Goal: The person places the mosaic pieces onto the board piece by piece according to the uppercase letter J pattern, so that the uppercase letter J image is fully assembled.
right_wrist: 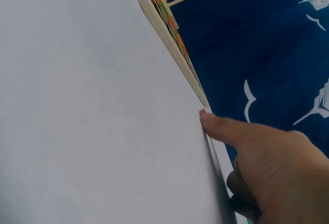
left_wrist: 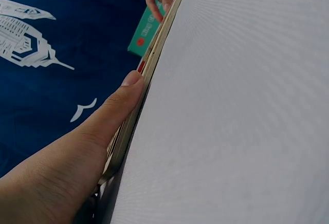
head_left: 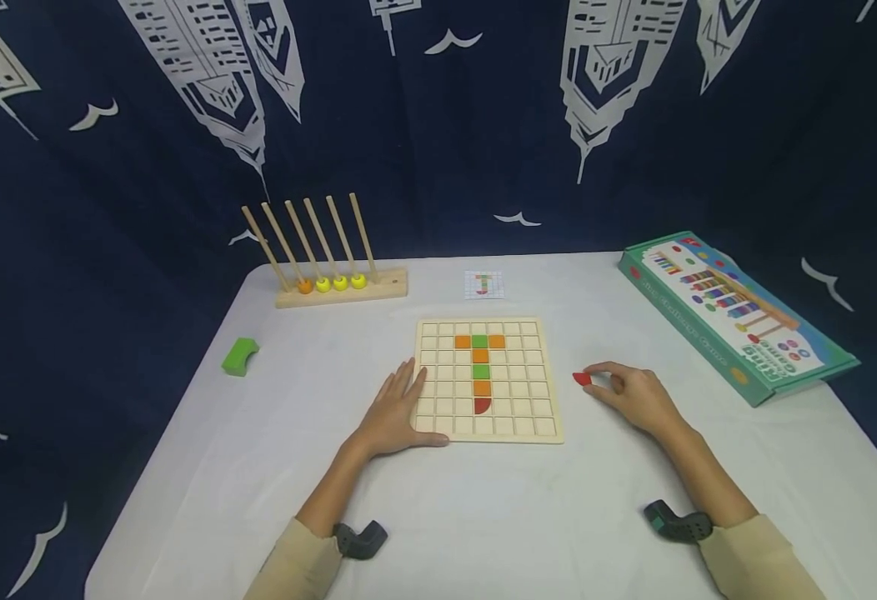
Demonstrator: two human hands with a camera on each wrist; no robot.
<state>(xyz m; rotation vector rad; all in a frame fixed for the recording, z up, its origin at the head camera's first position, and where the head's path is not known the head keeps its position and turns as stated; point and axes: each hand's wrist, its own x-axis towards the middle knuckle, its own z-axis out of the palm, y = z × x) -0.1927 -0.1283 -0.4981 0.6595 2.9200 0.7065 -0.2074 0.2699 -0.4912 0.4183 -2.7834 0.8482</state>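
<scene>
A wooden grid board (head_left: pixel 446 425) lies on the white table with orange and green squares set in a T shape. A red quarter-round piece (head_left: pixel 482 406) sits at the foot of that column. My left hand (head_left: pixel 393 417) rests with spread fingers on the board's left edge, its thumb (left_wrist: pixel 121 98) along the near edge. To the right of the board, my right hand (head_left: pixel 633 398) pinches a second red piece (head_left: pixel 582 378) between thumb and forefinger, close over the table. In the right wrist view the right hand (right_wrist: pixel 272 157) mostly hides this piece.
Behind the board lies a small pattern card (head_left: pixel 484 285). A wooden peg rack (head_left: pixel 386 285) with orange and yellow beads stands at the back left. A green arched block (head_left: pixel 239 357) lies at the left, and a green game box (head_left: pixel 739 317) at the right.
</scene>
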